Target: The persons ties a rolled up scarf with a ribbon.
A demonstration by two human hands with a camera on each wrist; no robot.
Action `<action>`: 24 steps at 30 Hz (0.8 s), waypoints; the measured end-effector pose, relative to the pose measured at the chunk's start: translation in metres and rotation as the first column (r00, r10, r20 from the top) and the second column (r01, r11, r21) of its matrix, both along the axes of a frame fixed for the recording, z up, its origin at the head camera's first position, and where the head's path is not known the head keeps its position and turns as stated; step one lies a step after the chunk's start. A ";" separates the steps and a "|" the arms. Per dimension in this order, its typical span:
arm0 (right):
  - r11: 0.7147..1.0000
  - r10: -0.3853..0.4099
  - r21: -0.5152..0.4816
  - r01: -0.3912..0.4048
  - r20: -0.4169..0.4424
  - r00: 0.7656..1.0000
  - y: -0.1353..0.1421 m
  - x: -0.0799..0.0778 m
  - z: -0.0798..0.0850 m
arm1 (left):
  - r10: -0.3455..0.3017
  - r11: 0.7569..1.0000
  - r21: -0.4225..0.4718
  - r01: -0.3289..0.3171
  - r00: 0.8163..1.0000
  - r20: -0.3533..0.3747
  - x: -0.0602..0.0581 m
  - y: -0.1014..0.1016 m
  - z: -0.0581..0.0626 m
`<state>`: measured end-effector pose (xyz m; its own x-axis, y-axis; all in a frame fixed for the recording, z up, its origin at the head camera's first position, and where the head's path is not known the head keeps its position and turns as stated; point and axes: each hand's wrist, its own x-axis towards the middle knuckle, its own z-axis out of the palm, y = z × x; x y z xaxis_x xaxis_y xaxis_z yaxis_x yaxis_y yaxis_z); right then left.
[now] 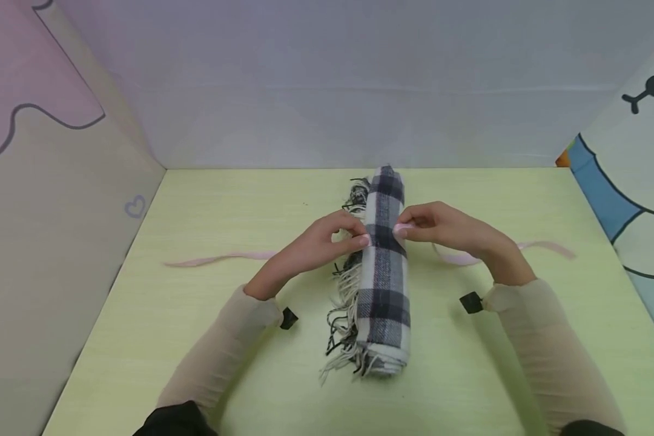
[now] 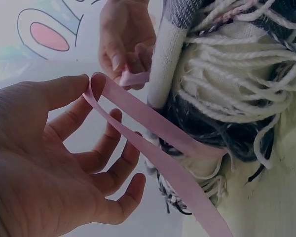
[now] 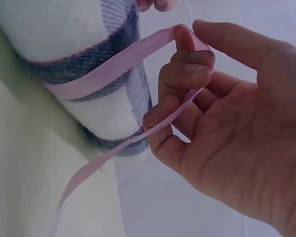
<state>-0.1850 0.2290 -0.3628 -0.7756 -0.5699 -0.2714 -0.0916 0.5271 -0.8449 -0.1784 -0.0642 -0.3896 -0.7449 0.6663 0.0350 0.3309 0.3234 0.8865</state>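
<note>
A rolled plaid scarf [image 1: 384, 266] in grey, black and white lies lengthwise on the table, its fringe [image 1: 350, 290] along the left side. A pink ribbon [image 2: 153, 118] comes up from beneath the roll on both sides. My left hand [image 1: 332, 242] pinches one stretch of it between thumb and index finger, at the scarf's left edge. At the right edge my right hand [image 1: 441, 229] pinches the other stretch, the ribbon [image 3: 113, 64] running up the scarf's side to the fingertips. In the left wrist view the left hand's other fingers are loosely bent.
One loose ribbon tail [image 1: 218, 259] trails over the pale yellow-green table [image 1: 142, 363] to the left, another tail [image 1: 550, 245] to the right. A plain pale panel [image 1: 360, 121] stands behind the table, with printed panels at both sides.
</note>
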 end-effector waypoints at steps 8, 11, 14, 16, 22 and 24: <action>1.000 -0.001 -0.029 0.000 -0.012 1.000 -0.008 -0.004 0.003 | -0.034 0.999 0.036 0.035 0.999 -0.039 -0.007 0.015 -0.007; 0.999 -0.003 -0.051 0.003 -0.011 1.000 -0.011 -0.005 0.003 | -0.046 0.998 0.045 0.049 0.997 -0.068 -0.008 0.018 -0.011; 0.997 -0.001 -0.079 0.000 -0.012 1.000 -0.012 -0.006 0.000 | -0.044 0.997 0.061 0.049 0.996 -0.082 -0.007 0.020 -0.014; 0.996 0.005 -0.093 -0.007 -0.017 1.000 -0.013 -0.006 -0.001 | -0.032 0.997 0.068 0.038 0.996 -0.083 -0.008 0.020 -0.017; 0.992 0.008 -0.123 -0.016 -0.060 0.998 -0.014 -0.006 -0.003 | 0.000 0.992 0.122 0.009 0.997 -0.077 -0.008 0.024 -0.025; 0.991 0.009 -0.129 -0.019 -0.080 0.997 -0.015 -0.006 -0.004 | 0.008 0.990 0.139 0.003 0.997 -0.076 -0.008 0.026 -0.027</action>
